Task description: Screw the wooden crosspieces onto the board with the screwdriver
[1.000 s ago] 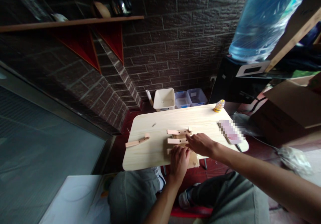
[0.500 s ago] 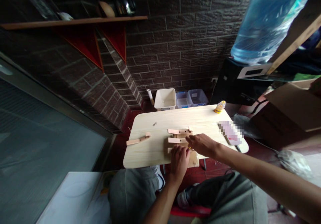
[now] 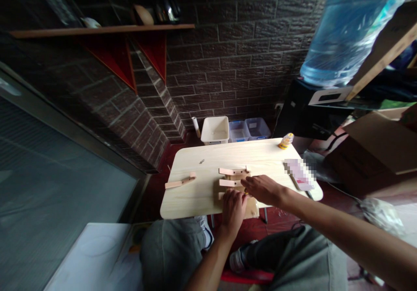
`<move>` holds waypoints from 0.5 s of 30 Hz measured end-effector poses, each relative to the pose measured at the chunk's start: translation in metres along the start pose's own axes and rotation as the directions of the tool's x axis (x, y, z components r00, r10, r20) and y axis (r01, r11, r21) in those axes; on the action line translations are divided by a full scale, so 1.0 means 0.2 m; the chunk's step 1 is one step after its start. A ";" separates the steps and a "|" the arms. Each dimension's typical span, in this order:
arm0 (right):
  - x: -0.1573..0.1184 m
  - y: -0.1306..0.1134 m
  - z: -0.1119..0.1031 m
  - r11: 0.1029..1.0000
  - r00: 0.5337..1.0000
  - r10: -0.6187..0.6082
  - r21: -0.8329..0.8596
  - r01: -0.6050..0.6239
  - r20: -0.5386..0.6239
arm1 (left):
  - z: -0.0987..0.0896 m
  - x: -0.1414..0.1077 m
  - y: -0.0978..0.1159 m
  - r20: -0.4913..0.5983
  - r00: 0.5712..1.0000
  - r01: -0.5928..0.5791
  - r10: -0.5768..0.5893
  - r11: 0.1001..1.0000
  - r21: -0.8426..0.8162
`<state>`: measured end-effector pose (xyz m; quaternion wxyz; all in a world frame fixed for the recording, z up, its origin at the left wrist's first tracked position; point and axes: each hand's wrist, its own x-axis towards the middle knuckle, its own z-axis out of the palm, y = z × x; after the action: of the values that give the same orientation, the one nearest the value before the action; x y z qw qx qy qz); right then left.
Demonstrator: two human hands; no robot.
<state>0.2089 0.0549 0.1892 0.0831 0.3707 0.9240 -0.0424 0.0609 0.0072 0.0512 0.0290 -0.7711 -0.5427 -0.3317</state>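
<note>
A wooden piece with several pale strips [image 3: 232,183] and dark screw holes or screw heads lies near the table's front edge. Over its lowest strip, my left hand [image 3: 233,206] is closed, its fingers bent and pressed against the wood. My right hand [image 3: 262,186] is closed just beside it, fingertips pinched around something small with a yellow part [image 3: 246,191]; most of it is hidden by the fingers. Under both hands, a flat wooden board [image 3: 252,209] pokes out past the table edge. Apart from these, a loose curved wooden strip [image 3: 180,181] rests at the left.
On the pale table [image 3: 189,204] are a few small metal bits [image 3: 201,161], a clear container with yellow parts [image 3: 286,141] and a blurred flat pinkish item [image 3: 299,173]. Plastic bins [image 3: 215,130] stand behind. A water dispenser [image 3: 306,108] is at the right.
The view has shifted very slightly. Both hands stay at the wooden piece, with only a tiny shift of the right fingers.
</note>
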 end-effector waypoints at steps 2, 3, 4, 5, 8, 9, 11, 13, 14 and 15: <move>0.01 0.00 0.01 1.000 1.000 0.016 0.009 -0.016 0.016 | -0.01 0.00 0.00 0.012 1.000 0.004 -0.004 1.000 -0.007; 0.02 0.00 0.01 0.999 0.999 0.037 0.013 -0.037 0.021 | -0.01 0.00 0.00 0.017 1.000 0.004 -0.004 1.000 -0.011; 0.03 0.00 0.02 0.998 0.998 0.063 0.014 -0.064 0.024 | -0.01 0.00 -0.01 0.017 1.000 0.006 -0.006 1.000 -0.014; 0.03 0.00 0.03 0.996 0.995 0.093 0.011 -0.093 0.024 | -0.01 -0.01 -0.01 0.014 1.000 0.009 -0.008 1.000 -0.015; 0.04 -0.01 0.05 0.988 0.988 0.156 -0.009 -0.156 0.012 | -0.01 -0.01 -0.01 0.016 1.000 0.008 -0.007 1.000 -0.009; 0.04 -0.01 0.05 0.988 0.988 0.153 -0.010 -0.153 0.006 | -0.01 -0.01 -0.02 0.016 1.000 0.003 -0.003 1.000 -0.003; 0.02 0.00 0.04 0.993 0.993 0.114 0.000 -0.114 -0.011 | 0.01 -0.01 -0.02 0.004 1.000 -0.007 0.007 1.000 0.014; 0.01 0.00 0.03 0.999 0.998 0.049 0.015 -0.048 -0.030 | 0.02 -0.02 -0.02 -0.008 1.000 -0.009 0.010 1.000 0.027; 0.00 0.01 0.02 1.000 0.999 0.019 0.021 -0.019 -0.031 | 0.02 -0.02 -0.02 -0.008 1.000 -0.006 0.007 1.000 0.029; 0.00 0.01 0.02 1.000 1.000 -0.001 0.025 0.001 -0.029 | 0.03 -0.02 -0.02 -0.002 1.000 -0.002 0.002 1.000 0.028</move>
<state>0.2113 0.0559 0.1862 0.0651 0.3718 0.9247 -0.0489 0.0585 0.0074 0.0427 0.0406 -0.7710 -0.5462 -0.3249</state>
